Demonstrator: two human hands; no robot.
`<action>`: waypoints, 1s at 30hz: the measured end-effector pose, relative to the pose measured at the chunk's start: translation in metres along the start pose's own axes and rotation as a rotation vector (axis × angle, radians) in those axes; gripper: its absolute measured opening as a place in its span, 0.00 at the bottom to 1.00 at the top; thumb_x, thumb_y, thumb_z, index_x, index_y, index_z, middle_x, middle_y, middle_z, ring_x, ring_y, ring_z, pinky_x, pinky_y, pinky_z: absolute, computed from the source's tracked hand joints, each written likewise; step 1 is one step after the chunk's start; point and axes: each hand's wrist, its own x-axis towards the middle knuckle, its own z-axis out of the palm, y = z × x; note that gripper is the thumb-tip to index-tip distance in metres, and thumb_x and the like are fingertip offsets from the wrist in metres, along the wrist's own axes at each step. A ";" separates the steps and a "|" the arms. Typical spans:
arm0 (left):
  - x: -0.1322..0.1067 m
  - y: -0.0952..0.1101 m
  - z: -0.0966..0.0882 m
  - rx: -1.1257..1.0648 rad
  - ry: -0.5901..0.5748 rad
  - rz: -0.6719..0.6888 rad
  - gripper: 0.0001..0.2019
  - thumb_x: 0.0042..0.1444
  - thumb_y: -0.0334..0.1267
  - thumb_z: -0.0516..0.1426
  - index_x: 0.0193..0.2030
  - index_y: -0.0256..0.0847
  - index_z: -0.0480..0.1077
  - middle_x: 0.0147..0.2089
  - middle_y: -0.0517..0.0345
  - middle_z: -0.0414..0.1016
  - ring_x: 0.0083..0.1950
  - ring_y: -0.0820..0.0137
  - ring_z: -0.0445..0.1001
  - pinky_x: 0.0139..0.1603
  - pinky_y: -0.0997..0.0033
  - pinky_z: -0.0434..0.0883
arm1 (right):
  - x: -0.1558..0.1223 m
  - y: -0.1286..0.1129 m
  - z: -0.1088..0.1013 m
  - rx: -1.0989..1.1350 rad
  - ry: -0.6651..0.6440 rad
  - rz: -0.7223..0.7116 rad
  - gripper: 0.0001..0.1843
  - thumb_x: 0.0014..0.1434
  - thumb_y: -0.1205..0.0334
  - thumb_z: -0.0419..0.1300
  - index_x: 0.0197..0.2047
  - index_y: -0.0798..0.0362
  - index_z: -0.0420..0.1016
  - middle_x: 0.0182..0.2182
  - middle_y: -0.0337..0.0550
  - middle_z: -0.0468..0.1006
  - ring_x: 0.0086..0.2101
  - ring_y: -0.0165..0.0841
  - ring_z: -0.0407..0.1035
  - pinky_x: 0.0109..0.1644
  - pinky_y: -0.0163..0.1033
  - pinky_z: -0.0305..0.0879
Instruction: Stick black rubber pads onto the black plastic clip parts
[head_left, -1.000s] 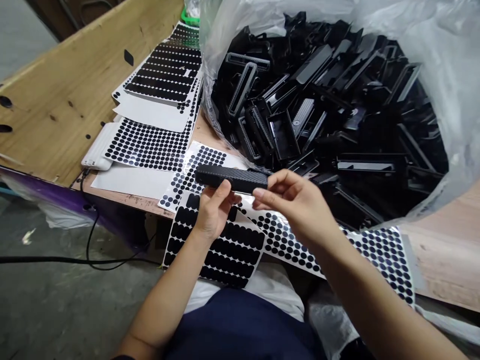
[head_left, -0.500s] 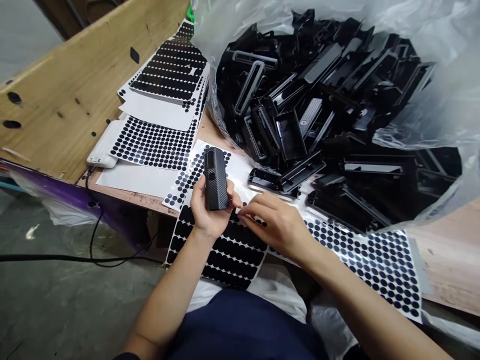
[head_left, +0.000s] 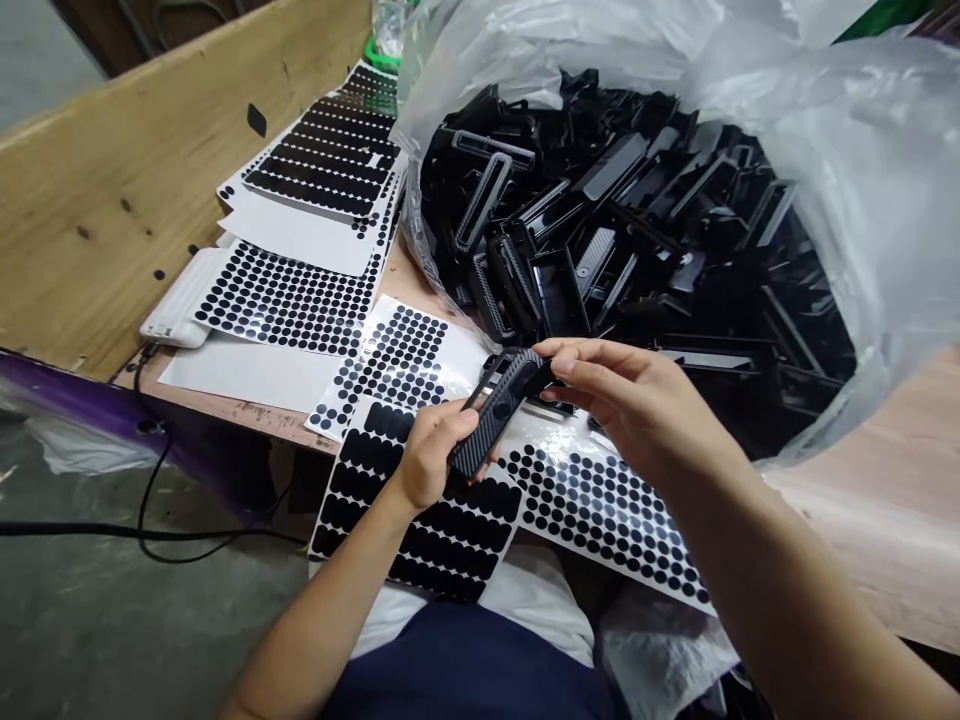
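My left hand (head_left: 435,450) is closed around the lower end of a black plastic casing (head_left: 491,415) with a carbon-fibre texture, tilted up to the right. A dark oval mark shows on its face. At the upper end, my right hand (head_left: 622,390) pinches a dark edge between thumb and fingers; whether this is the casing itself or a separate piece, I cannot tell. Under the hands lies a sheet of black stickers (head_left: 360,490) in joined rows. A sheet of round black stickers (head_left: 600,510) lies below my right hand.
A large clear plastic bag (head_left: 885,220) heaped with black plastic casings (head_left: 615,170) takes up the right and back. More sticker sheets (head_left: 285,290) and a white box-like device (head_left: 184,300) with a cable lie left. A wooden board (head_left: 150,180) borders the table.
My right hand has moved up and right, from beside my left fingers to the casing's far end. The casing has turned from near upright to slanting right. The view has shifted slightly.
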 end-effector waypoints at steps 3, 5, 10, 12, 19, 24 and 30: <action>0.000 0.001 0.000 -0.009 0.005 -0.004 0.20 0.60 0.53 0.57 0.31 0.35 0.72 0.26 0.55 0.73 0.20 0.73 0.68 0.20 0.73 0.66 | -0.001 0.001 0.001 0.024 -0.022 0.008 0.16 0.46 0.46 0.77 0.31 0.49 0.85 0.46 0.47 0.84 0.43 0.41 0.77 0.45 0.44 0.77; 0.000 0.001 0.000 -0.017 0.009 -0.002 0.20 0.61 0.52 0.57 0.31 0.35 0.72 0.26 0.55 0.73 0.20 0.73 0.69 0.20 0.73 0.66 | -0.001 0.001 0.002 0.042 -0.039 0.011 0.16 0.45 0.46 0.77 0.31 0.49 0.85 0.45 0.46 0.84 0.42 0.40 0.77 0.46 0.44 0.76; -0.001 -0.001 0.000 -0.041 0.008 0.007 0.20 0.63 0.51 0.56 0.30 0.35 0.73 0.27 0.55 0.73 0.21 0.73 0.70 0.20 0.74 0.66 | 0.000 0.001 0.002 0.078 -0.061 0.004 0.14 0.47 0.49 0.78 0.32 0.48 0.86 0.45 0.44 0.84 0.42 0.38 0.77 0.47 0.42 0.75; -0.001 -0.001 0.000 -0.045 0.015 0.005 0.20 0.62 0.51 0.56 0.30 0.35 0.73 0.27 0.55 0.73 0.21 0.73 0.70 0.20 0.74 0.66 | 0.001 0.002 0.003 0.069 -0.064 -0.004 0.13 0.48 0.49 0.77 0.32 0.47 0.86 0.46 0.44 0.84 0.43 0.39 0.77 0.47 0.42 0.75; 0.000 -0.001 0.000 -0.071 0.009 0.012 0.20 0.62 0.51 0.57 0.30 0.34 0.73 0.27 0.55 0.73 0.22 0.73 0.72 0.22 0.74 0.68 | 0.001 0.000 0.005 0.048 -0.048 -0.016 0.14 0.47 0.48 0.78 0.31 0.48 0.86 0.44 0.44 0.84 0.42 0.39 0.76 0.46 0.41 0.74; 0.000 -0.002 -0.001 -0.091 -0.008 0.014 0.19 0.63 0.50 0.58 0.31 0.34 0.72 0.27 0.55 0.74 0.22 0.73 0.73 0.22 0.75 0.69 | 0.000 -0.004 0.007 0.011 -0.042 -0.039 0.16 0.46 0.47 0.78 0.30 0.49 0.85 0.42 0.44 0.84 0.38 0.37 0.75 0.44 0.41 0.73; 0.000 -0.002 -0.001 -0.107 -0.014 0.020 0.19 0.62 0.51 0.59 0.31 0.34 0.73 0.27 0.56 0.73 0.22 0.74 0.71 0.21 0.76 0.69 | 0.000 -0.004 0.004 -0.139 -0.031 -0.144 0.15 0.51 0.46 0.75 0.32 0.49 0.85 0.39 0.42 0.85 0.39 0.37 0.75 0.47 0.42 0.71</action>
